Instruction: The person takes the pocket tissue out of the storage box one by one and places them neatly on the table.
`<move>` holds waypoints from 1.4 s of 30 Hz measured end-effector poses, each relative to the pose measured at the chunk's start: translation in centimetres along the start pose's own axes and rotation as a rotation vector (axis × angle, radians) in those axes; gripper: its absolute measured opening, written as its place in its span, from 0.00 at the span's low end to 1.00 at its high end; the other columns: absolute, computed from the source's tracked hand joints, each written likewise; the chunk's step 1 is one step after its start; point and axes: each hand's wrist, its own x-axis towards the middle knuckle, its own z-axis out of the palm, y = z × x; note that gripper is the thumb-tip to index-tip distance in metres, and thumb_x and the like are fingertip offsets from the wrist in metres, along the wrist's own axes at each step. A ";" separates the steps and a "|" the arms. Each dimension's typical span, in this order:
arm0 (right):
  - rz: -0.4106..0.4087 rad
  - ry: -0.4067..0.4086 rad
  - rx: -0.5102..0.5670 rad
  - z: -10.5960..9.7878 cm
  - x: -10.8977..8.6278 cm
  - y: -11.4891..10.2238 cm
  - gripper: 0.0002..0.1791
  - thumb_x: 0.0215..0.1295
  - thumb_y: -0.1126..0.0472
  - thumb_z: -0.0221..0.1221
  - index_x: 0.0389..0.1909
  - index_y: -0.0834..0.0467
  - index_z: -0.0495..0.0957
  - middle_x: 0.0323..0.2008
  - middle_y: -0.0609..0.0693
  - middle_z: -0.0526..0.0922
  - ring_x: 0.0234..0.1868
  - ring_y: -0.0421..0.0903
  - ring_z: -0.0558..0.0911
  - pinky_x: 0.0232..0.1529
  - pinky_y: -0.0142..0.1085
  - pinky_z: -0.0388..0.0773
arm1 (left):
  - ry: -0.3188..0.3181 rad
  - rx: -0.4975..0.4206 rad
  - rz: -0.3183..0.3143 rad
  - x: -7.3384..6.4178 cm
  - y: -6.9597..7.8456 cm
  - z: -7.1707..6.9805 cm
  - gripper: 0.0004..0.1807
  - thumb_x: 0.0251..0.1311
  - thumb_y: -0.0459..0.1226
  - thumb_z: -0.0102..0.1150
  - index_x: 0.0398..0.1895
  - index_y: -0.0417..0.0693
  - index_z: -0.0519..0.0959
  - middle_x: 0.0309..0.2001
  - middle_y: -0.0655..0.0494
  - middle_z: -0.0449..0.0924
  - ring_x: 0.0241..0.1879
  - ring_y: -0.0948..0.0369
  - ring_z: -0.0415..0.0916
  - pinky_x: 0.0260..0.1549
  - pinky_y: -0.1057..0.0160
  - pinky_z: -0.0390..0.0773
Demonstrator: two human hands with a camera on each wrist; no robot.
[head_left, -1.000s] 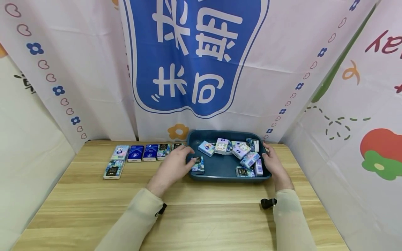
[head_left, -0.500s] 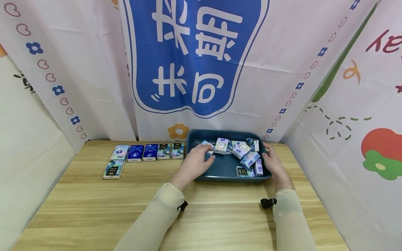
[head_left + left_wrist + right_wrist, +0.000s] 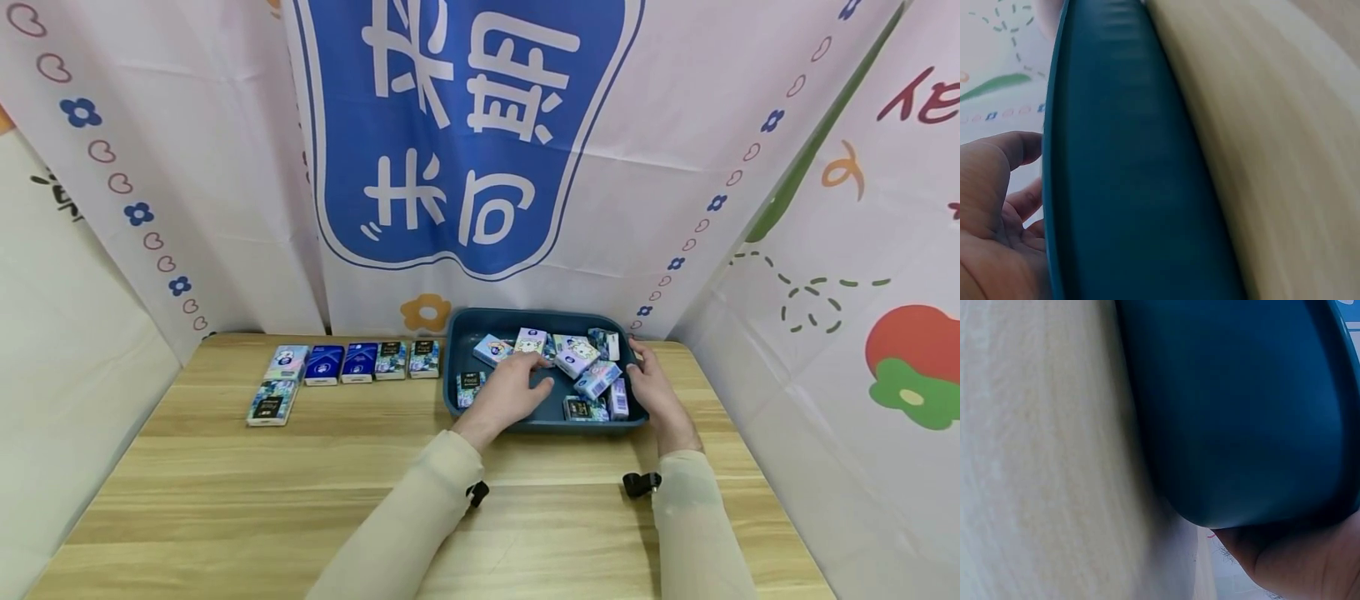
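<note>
Your L hand (image 3: 512,387) is over the tray (image 3: 525,403), fingers loosely bent, thumb apart w/ a gap btwn; it has hold of nothing that shows. Fingertips are right by the lilac cartoon pkt (image 3: 531,338); can't tell if they touch. Your R hand (image 3: 654,390) grips the tray's R end at the rim.

Around your L hand, in the tray: light-blue pkt (image 3: 491,348) just beyond, dark floral pkt (image 3: 468,387) at the L end, partly behind your hand. Toward the R end you've a jumbled pile, incl. a tilted lilac pkt (image 3: 576,357), a blue-pink pkt (image 3: 598,380) and, near the front wall, a black-label pkt (image 3: 585,410).

L of the tray, on the bench (image 3: 315,483), 5 pkts (image 3: 360,363) sit in a row along the back; a 6th (image 3: 272,402) lies in front of the leftmost. Printed cloth (image 3: 607,208) hangs behind.
</note>
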 end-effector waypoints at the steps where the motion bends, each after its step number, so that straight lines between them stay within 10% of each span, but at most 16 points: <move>1: 0.003 0.000 -0.001 0.0 0.0 0.0 0.37 0.98 0.60 0.36 1.00 0.49 0.40 0.95 0.74 0.51 0.94 0.74 0.57 0.97 0.70 0.49 | -0.005 0.008 0.004 0.1 0.1 0.4 0.19 0.87 0.41 0.66 0.72 0.46 0.87 0.72 0.45 0.88 0.69 0.48 0.87 0.71 0.44 0.89; 13: 0.003 0.013 -0.017 0.1 -0.1 -0.1 0.37 0.98 0.60 0.36 1.00 0.50 0.41 0.94 0.75 0.53 0.93 0.74 0.59 0.96 0.70 0.52 | -0.213 0.168 0.006 2.6 -0.6 4.6 0.22 0.86 0.48 0.68 0.74 0.50 0.88 0.72 0.50 0.91 0.69 0.53 0.89 0.69 0.49 0.90; 20: -0.002 0.015 -0.017 0.1 -0.2 -0.1 0.37 0.97 0.60 0.36 1.00 0.51 0.41 0.94 0.75 0.53 0.92 0.74 0.60 0.96 0.70 0.52 | -0.302 0.131 -0.046 2.1 0.5 4.0 0.24 0.88 0.49 0.64 0.78 0.52 0.86 0.75 0.51 0.89 0.70 0.53 0.89 0.73 0.48 0.88; 42: 0.015 0.024 -0.013 0.1 0.0 -0.1 0.37 0.98 0.59 0.37 1.00 0.49 0.42 0.93 0.75 0.56 0.91 0.73 0.62 0.96 0.70 0.54 | -0.306 0.089 0.045 2.1 1.0 3.4 0.16 0.85 0.44 0.71 0.68 0.50 0.89 0.65 0.53 0.93 0.56 0.62 0.89 0.66 0.58 0.90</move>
